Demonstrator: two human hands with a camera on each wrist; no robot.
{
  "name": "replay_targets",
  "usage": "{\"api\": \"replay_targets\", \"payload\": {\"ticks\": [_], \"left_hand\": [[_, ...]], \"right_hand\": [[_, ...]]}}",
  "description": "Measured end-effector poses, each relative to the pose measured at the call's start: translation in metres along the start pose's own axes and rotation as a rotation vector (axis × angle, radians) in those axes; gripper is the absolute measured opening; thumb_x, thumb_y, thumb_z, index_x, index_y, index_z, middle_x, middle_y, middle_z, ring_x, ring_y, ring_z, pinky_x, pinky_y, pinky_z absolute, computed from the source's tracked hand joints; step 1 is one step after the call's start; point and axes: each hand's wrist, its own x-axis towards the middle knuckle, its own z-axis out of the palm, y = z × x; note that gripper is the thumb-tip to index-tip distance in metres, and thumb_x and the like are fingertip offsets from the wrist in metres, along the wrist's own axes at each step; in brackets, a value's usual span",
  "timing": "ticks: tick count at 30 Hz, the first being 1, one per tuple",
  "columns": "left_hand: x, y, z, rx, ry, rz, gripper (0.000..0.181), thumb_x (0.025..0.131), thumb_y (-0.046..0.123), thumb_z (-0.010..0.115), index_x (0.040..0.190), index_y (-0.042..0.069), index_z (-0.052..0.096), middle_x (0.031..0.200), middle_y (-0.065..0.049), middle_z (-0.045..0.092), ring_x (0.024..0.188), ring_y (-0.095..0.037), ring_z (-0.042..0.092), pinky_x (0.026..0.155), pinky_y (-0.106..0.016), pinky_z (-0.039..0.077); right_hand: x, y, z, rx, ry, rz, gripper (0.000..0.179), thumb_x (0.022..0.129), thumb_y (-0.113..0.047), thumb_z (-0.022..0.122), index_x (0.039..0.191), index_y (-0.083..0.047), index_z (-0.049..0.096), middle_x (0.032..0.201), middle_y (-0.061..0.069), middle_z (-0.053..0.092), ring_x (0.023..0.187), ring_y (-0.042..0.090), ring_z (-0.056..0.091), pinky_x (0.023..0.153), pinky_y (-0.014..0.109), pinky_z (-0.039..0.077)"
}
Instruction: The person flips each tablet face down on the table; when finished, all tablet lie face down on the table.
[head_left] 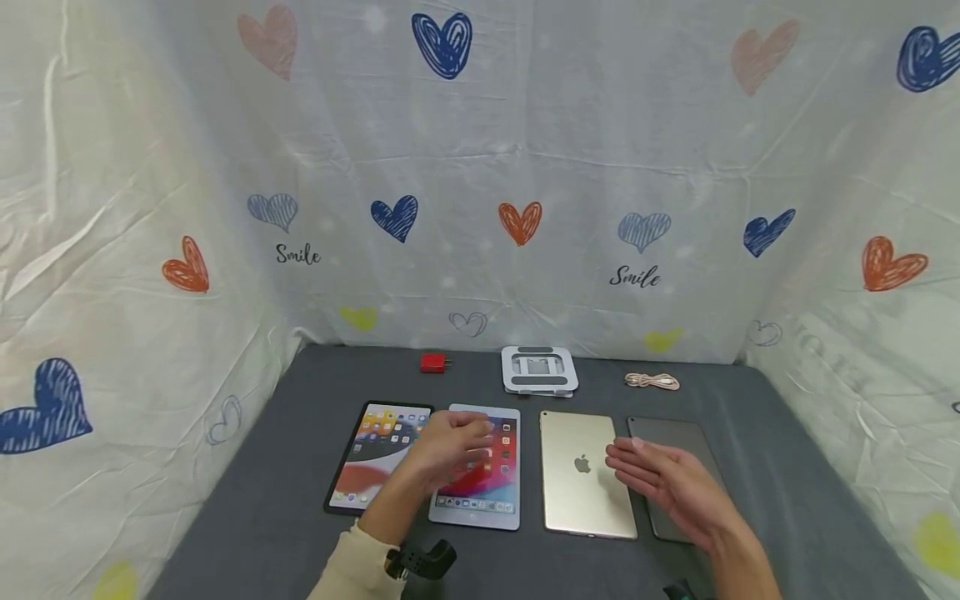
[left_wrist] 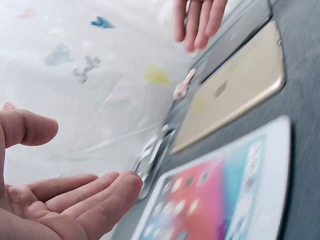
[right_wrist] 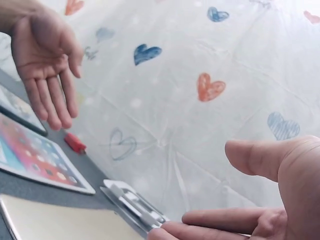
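My left hand (head_left: 448,450) hovers over the white tablet (head_left: 480,515), whose screen is lit in red and blue. Its fingers are extended and hold nothing; the left wrist view shows the palm turned inward. Left of it lies a black-framed tablet (head_left: 375,450), also lit and partly covered by my hand. My right hand (head_left: 678,487) is held above the gap between a gold tablet (head_left: 581,500), lying back side up, and a dark grey tablet (head_left: 678,433). The right fingers are straight and empty, and they hide part of the grey tablet.
Along the back of the grey table (head_left: 247,500) lie a red charger plug (head_left: 432,363), a folded silver stand (head_left: 540,382) and a coiled pale cable (head_left: 652,381). A white cloth with printed hearts (head_left: 570,100) hangs behind and at both sides.
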Motion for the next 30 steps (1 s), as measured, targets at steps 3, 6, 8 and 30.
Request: {"api": "replay_targets", "payload": {"ticks": [3,6,8,30], "left_hand": [[-0.008,0.003,-0.020,0.027,0.010,0.015,0.055,0.109,0.026,0.070,0.149,-0.009,0.058,0.147,-0.029,0.066,0.130,-0.042,0.072,0.110,-0.054,0.059],[-0.014,0.004,-0.037,0.044,0.020,0.034,0.054,0.108,0.024,0.072,0.148,-0.010,0.059,0.146,-0.029,0.067,0.128,-0.041,0.073,0.109,-0.053,0.060],[-0.018,0.005,-0.047,0.060,0.033,0.029,0.053,0.107,0.024,0.072,0.147,-0.009,0.061,0.145,-0.029,0.067,0.127,-0.040,0.074,0.109,-0.052,0.060],[-0.014,-0.028,-0.072,0.142,0.101,-0.111,0.038,0.106,0.020,0.071,0.131,-0.009,0.072,0.130,-0.020,0.076,0.114,-0.034,0.079,0.099,-0.049,0.066]], "right_hand": [[0.005,-0.001,0.008,0.005,-0.017,-0.028,0.070,0.119,-0.028,0.050,0.163,0.021,0.026,0.165,0.032,0.046,0.136,0.011,0.067,0.117,0.031,0.054],[0.012,-0.001,0.018,0.016,-0.018,-0.041,0.070,0.118,-0.024,0.054,0.163,0.020,0.025,0.166,0.033,0.044,0.135,0.008,0.067,0.118,0.030,0.053],[0.018,-0.001,0.026,0.026,-0.013,-0.040,0.070,0.117,-0.023,0.056,0.164,0.019,0.025,0.167,0.033,0.042,0.136,0.008,0.067,0.119,0.031,0.052],[0.058,0.019,0.093,-0.006,-0.083,0.154,0.081,0.111,-0.035,0.068,0.157,0.022,0.036,0.159,0.035,0.053,0.146,0.044,0.058,0.117,0.042,0.055]]}}
